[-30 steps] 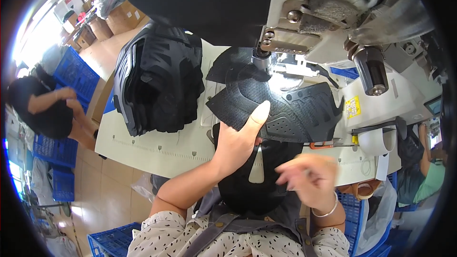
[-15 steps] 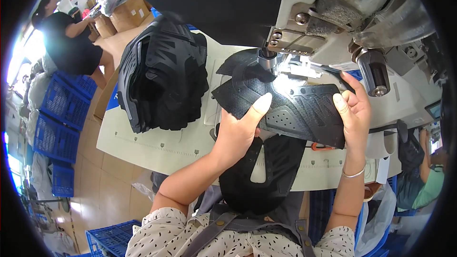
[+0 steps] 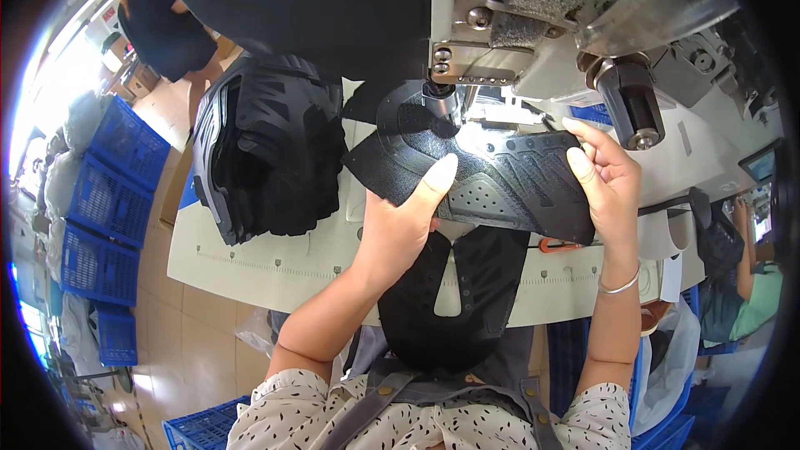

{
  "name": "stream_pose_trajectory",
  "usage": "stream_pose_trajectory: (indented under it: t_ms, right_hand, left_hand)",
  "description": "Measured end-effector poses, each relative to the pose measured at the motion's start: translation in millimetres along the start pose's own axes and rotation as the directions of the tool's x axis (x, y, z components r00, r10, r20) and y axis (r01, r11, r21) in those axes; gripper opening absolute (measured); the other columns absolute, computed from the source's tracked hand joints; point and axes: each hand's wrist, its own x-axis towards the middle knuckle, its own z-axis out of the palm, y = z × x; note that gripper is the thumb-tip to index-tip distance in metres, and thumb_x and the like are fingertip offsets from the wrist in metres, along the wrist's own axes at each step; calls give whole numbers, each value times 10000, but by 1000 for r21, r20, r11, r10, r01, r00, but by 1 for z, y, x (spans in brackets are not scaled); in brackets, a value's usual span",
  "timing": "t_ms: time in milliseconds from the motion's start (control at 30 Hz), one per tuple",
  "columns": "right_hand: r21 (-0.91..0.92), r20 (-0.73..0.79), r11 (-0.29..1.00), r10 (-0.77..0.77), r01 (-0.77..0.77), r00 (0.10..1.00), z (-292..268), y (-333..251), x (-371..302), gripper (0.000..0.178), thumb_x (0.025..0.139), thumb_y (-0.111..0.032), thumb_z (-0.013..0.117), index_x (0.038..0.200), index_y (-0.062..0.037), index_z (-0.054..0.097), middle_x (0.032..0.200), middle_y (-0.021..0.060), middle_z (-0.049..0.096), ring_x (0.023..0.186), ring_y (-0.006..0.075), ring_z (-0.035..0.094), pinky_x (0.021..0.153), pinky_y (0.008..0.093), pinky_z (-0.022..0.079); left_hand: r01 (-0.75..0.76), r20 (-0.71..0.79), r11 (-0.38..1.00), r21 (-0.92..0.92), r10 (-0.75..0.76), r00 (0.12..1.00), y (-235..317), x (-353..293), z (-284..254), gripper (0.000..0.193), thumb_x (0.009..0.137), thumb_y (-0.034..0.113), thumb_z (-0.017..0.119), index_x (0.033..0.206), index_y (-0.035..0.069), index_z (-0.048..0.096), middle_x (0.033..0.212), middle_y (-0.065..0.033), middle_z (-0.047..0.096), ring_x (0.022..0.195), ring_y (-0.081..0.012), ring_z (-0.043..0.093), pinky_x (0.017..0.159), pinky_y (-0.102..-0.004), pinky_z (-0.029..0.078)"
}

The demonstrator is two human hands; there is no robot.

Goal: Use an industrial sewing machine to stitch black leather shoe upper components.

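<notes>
My left hand (image 3: 397, 229) grips the near left part of a black shoe upper (image 3: 546, 192), thumb on top and fingers underneath. My right hand (image 3: 615, 187) pinches its right end, thumb on the face and fingertips at the far edge. The upper lies under the presser area of a sewing machine (image 3: 440, 102), in a bright lamp glow. Its surface has perforations, eyelet holes and raised ribs. Below it, a second black upper (image 3: 483, 308) hangs over the table's near edge towards my lap, its tongue opening facing up.
A tall stack of black uppers (image 3: 271, 142) stands left on the pale table (image 3: 250, 271). An orange-handled tool (image 3: 557, 245) lies near my right wrist. Blue crates (image 3: 104, 200) line the left. One person (image 3: 167, 25) stands far left; another person's green sleeve (image 3: 752, 296) shows at right.
My view has shifted, so the machine and upper appear further left. Both hands keep their hold on the upper. The person at far left has turned or moved away.
</notes>
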Motion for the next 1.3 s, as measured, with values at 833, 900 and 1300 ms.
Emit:
stream_pose_trajectory:
  t_ms: [833, 900, 1300]
  right_hand:
    - [-16, 38, 1000, 11, -11, 999, 9, -18, -15, 273, 827, -9, 552, 1098, -33, 561, 628, -68, 397, 550, -2, 330, 508, 136, 289]
    - [-31, 38, 1000, 7, -5, 999, 8, -16, -18, 278, 828, -9, 549, 1104, -37, 558, 625, -69, 396, 549, -3, 323, 505, 139, 279]
    - [53, 45, 995, 80, -83, 996, 13, -12, -30, 291, 834, 1, 546, 1123, -34, 531, 604, -80, 377, 551, -8, 299, 503, 141, 245]
  left_hand:
    - [-54, 4, 998, 18, 54, 999, 5, 18, -10, 99, 808, 129, 608, 891, 75, 609, 659, 47, 579, 421, -13, 448, 352, -146, 311]
    - [-22, 36, 997, 76, 20, 999, 7, 16, -9, 164, 834, 204, 595, 882, 48, 613, 726, 34, 590, 573, -14, 505, 437, -169, 375]
    - [-70, 112, 984, 162, 52, 992, -1, 10, -12, 224, 863, 214, 566, 784, 12, 621, 633, 21, 578, 501, -22, 474, 449, -178, 384]
